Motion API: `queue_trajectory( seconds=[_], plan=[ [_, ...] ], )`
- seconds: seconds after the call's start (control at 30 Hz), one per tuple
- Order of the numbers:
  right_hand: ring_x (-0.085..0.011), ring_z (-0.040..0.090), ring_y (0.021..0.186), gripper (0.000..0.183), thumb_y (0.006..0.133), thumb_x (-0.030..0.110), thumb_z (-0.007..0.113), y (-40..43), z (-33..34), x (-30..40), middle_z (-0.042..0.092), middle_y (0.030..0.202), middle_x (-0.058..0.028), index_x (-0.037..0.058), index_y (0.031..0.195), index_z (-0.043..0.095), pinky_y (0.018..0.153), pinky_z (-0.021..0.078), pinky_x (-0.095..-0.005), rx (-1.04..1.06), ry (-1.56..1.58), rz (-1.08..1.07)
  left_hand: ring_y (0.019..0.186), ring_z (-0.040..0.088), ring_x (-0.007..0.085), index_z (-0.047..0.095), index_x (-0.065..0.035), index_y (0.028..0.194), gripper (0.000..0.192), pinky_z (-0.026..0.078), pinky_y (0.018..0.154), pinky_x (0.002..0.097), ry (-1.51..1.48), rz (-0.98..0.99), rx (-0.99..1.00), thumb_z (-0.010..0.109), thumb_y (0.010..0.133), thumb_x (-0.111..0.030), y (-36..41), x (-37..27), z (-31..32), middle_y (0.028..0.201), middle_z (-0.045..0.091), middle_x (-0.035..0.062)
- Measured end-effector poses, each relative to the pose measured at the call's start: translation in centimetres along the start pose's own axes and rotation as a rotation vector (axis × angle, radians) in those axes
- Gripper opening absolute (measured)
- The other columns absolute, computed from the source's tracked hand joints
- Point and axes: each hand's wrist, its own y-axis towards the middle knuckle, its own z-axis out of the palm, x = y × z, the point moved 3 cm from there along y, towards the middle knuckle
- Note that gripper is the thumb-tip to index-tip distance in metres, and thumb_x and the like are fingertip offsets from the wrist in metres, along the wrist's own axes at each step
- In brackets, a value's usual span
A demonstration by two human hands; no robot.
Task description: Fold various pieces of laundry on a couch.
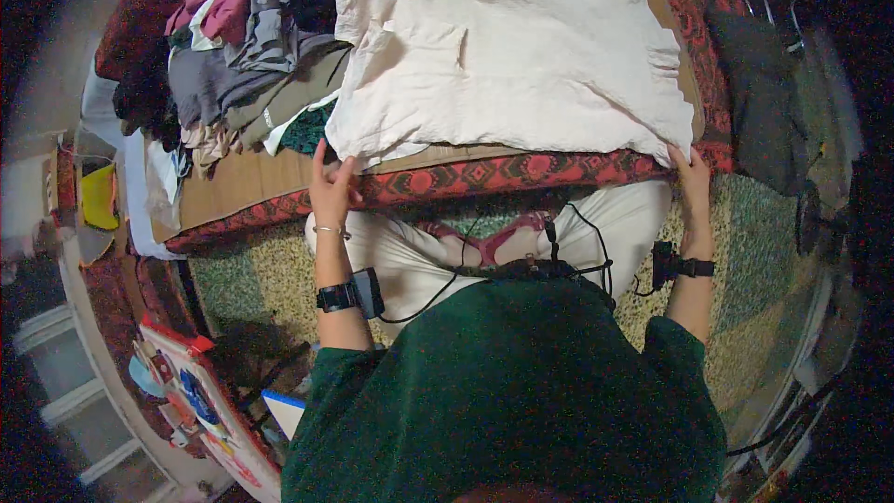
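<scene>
A crinkled white garment (531, 77) lies spread out before me, with a sleeve-like part (419, 49) folded across its left side. At its near left corner is my left hand (332, 188), fingers apart and touching the cloth edge; whether they pinch it I cannot tell. My right hand (690, 181) has the near right corner of the garment between its fingers. Beneath the cloth is a brown board-like surface (237, 195), edged by a red patterned fabric (489, 171).
A heap of mixed clothes (223, 84) sits left of the garment. My crossed legs in pale trousers (621, 223) are close to the near edge. Black cables (447, 300) run from straps on my forearms. A board with several colourful items (202, 405) stands at lower left.
</scene>
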Motion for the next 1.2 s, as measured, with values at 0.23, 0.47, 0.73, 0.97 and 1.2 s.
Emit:
queue_trajectory(
  seconds=[0.23,0.47,0.73,0.97,1.2],
  plan=[
    [-0.0196,0.06,0.097,0.052,0.083,0.039,0.066,-1.1,-0.1,0.1,0.066,0.107,-0.0109,0.0008,0.118,0.06,0.088,0.0433,-0.0306,0.014,0.104,0.082,0.052,0.062,0.0189,0.029,-0.0141,0.142,0.057,0.049,0.042,0.0272,-0.313,-0.32,0.316,0.056,0.092,-0.017,0.8,-0.4,1.2,0.08,0.065,0.0141],
    [-0.0122,0.061,0.057,0.041,0.084,0.04,0.065,-4.5,0.3,5.9,0.062,0.086,-0.0043,0.0072,0.107,0.059,0.042,0.048,-0.0239,0.077,0.331,0.309,0.072,0.068,0.0274,0.04,0.0029,0.121,0.041,0.057,0.058,0.0313,-0.519,-0.322,0.281,0.059,0.091,-0.019,1.9,2.2,3.3,0.088,0.064,0.0176],
    [-0.0174,0.063,0.078,0.036,0.09,0.033,0.056,0.2,0.4,0.0,0.066,0.092,-0.0054,0.0016,0.107,0.062,0.065,0.0502,-0.029,-0.021,0.112,0.01,0.069,0.067,0.0251,0.052,-0.0025,0.086,0.019,0.057,0.058,0.0311,-0.528,-0.282,0.157,0.06,0.09,-0.02,2.4,2.0,3.1,0.076,0.061,0.0105],
    [-0.0373,0.06,0.086,0.044,0.094,0.036,0.047,1.1,-0.6,0.7,0.062,0.09,-0.0262,-0.0045,0.098,0.062,0.077,0.0441,-0.0415,-0.15,-0.375,-0.266,0.065,0.067,0.0232,0.052,-0.0021,0.086,0.02,0.056,0.053,0.03,-0.402,-0.295,0.095,0.063,0.088,-0.018,-0.2,2.9,0.2,0.073,0.059,0.0079],
    [-0.0414,0.055,0.088,0.044,0.095,0.032,0.045,0.0,-1.2,2.1,0.058,0.091,-0.0275,-0.0096,0.09,0.059,0.08,0.0418,-0.0452,-0.228,-0.519,-0.308,0.059,0.066,0.0223,0.053,-0.002,0.085,0.024,0.054,0.049,0.0295,-0.26,-0.326,0.138,0.066,0.086,-0.022,-2.2,2.4,-0.3,0.074,0.064,0.0131]
  ],
)
